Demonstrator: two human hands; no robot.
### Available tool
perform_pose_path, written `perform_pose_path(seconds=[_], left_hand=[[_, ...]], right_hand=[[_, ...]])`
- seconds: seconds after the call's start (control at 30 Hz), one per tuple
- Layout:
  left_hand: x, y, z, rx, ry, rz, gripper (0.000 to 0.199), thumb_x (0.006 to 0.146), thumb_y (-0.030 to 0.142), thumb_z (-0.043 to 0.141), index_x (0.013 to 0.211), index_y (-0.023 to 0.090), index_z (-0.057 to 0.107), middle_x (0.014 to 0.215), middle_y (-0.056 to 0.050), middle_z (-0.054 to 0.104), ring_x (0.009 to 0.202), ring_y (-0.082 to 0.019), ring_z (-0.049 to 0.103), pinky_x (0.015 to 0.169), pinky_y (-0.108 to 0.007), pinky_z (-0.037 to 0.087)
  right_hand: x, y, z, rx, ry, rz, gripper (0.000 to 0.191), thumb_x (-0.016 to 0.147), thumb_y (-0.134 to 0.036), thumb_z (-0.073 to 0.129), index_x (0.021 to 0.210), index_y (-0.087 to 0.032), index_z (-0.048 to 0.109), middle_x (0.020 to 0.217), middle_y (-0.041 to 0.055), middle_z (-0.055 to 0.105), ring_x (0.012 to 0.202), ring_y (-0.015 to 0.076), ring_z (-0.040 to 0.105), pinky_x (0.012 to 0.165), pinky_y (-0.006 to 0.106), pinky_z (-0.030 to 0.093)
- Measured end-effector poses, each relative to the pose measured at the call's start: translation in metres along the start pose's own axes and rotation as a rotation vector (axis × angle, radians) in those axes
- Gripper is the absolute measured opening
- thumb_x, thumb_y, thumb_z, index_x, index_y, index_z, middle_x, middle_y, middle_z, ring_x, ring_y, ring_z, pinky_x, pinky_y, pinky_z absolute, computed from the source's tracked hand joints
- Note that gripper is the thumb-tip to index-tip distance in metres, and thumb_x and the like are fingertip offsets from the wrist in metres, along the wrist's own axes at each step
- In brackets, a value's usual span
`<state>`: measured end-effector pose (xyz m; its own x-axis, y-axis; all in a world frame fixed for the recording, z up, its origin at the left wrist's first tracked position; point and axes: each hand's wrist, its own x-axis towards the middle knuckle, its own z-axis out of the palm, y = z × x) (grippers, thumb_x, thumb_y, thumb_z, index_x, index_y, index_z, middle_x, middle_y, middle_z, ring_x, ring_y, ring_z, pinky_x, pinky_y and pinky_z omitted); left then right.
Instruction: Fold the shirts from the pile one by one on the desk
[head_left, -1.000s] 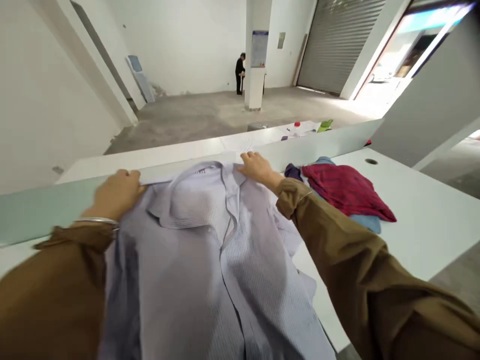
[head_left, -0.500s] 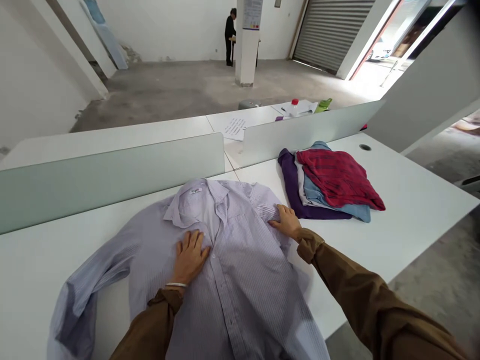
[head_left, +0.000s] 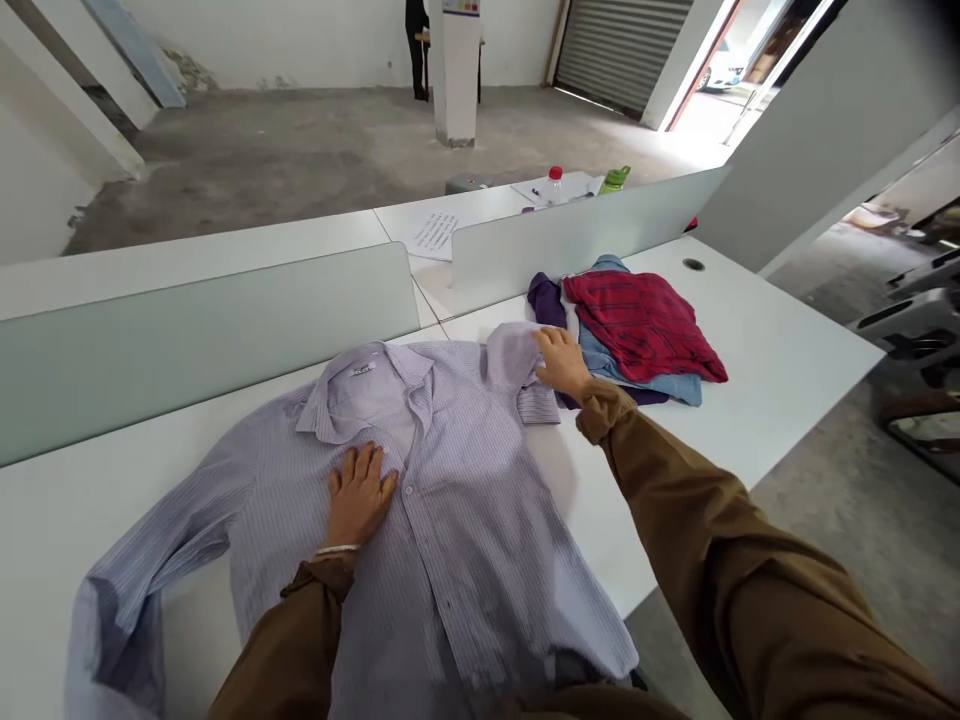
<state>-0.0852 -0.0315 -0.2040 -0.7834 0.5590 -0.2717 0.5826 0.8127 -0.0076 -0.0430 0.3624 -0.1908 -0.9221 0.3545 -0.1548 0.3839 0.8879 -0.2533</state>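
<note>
**Striped button-up shirt (head_left: pixel 480 500) lies spread on the white bench (head_left: pixel 780 340)**

The left hand (head_left: pixel 358 505) rests palm down on the shirt's chest, its fingers (head_left: pixel 365 462) slightly spread and holding nothing. Farther off, the right hand (head_left: pixel 564 364) touches the bunched sleeve (head_left: pixel 511 355), its fingers partly bent; whether they grip the cloth, one cannot tell. Just beyond it sits a garment pile, a red plaid garment (head_left: pixel 645 322) uppermost over blue and purple ones. Behind the frosted partition (head_left: pixel 592 225) stands a red-capped bottle (head_left: pixel 554 188). Across the room, a dark-clothed person (head_left: pixel 417 60) stands near a pillar (head_left: pixel 456 85).

Two hands (head_left: pixel 361 495) (head_left: pixel 561 360), perhaps four stacked garments (head_left: pixel 645 320)
</note>
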Motion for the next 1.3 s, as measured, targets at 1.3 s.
perform_pose_path(seconds=[1.3], left_hand=[[-0.295,-0.009,-0.041,-0.049,-0.063,-0.054,0.040,0.083,0.034,0.035,0.116,0.015,0.048,0.129,-0.012,0.042,0.123,-0.031,0.030,0.095,-0.047,0.031]], right_hand=[[-0.340,-0.094,0.027,0.236,-0.354,-0.082,0.023,0.077,-0.024,0.042,0.095,-0.015,0.055,0.102,0.0102,0.054,0.097,0.0214,0.046,0.085,0.036,0.039]])
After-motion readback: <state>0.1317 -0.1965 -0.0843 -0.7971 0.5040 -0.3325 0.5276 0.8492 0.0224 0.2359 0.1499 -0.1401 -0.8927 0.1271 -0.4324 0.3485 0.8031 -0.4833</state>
